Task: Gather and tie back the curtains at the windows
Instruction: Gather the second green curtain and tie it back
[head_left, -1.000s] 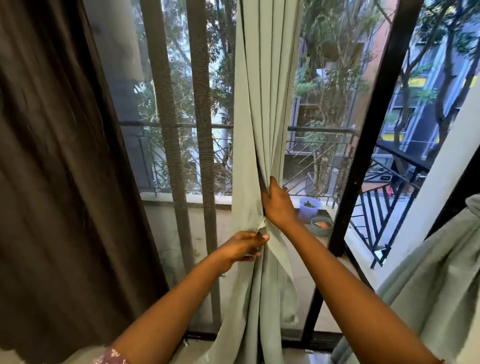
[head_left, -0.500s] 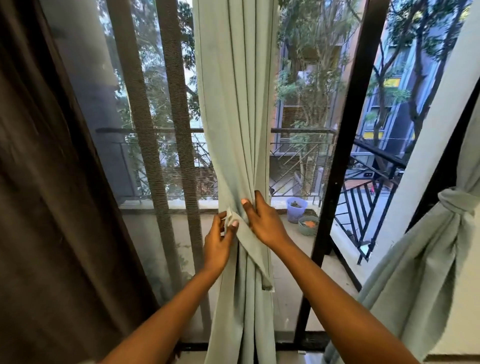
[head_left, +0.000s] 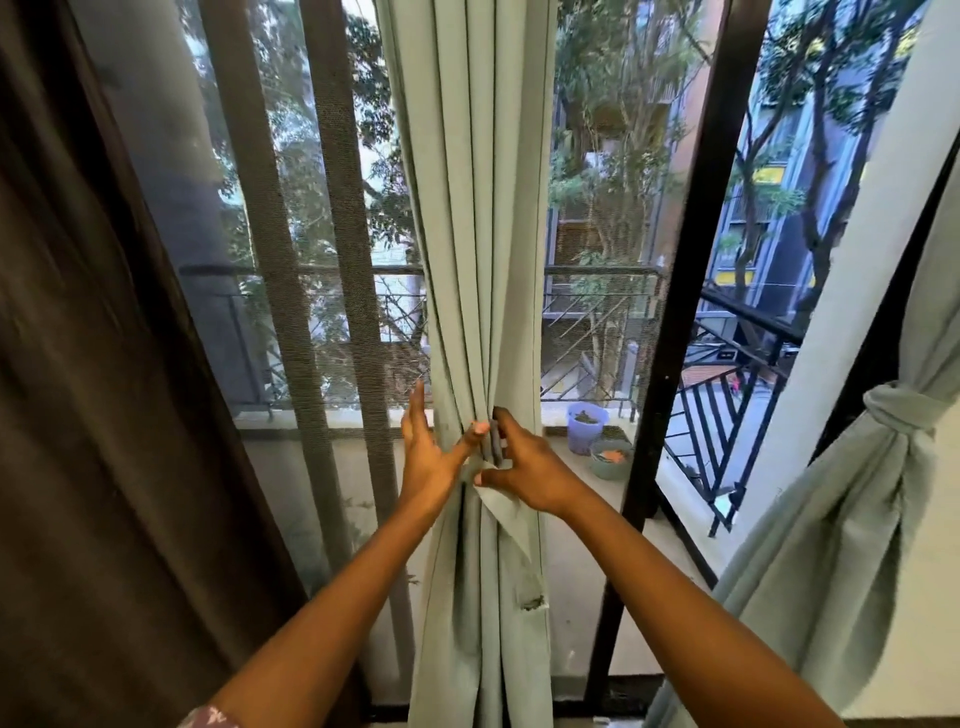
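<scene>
1. The dark curtain (head_left: 93, 364) hangs loose at the far left, untouched and well apart from both hands; it probably needs gathering later.
2. The left hand (head_left: 428, 457) sits at the left edge of the green curtain (head_left: 478, 208), fingers spread and mostly straight, thumb pressed against the folds. It grips nothing. To do this step well, it should cup the bundle from behind and hold the pleats in place so they do not fan out.
3. The green curtain hangs gathered into a narrow column at the middle of the window (head_left: 291, 234), in front of the mesh. The pleats above the hands lie neat and should stay stacked that way.
4. The right hand (head_left: 530, 467) pinches the tie (head_left: 506, 512), a strip of the same cloth, at the front of the bundle, with its fingers curled on the folds. Whether the strip already goes round the back is hidden, so I cannot tell how far the wrap is. It looks best to pull the strip snug and level before knotting.
5. A tear (head_left: 532, 603) shows low on the curtain, so a hard downward tug seems unwise.
6. At the far right, the tied curtain (head_left: 857, 519) carries a knot (head_left: 904, 408), a fair model for height and tightness.
</scene>
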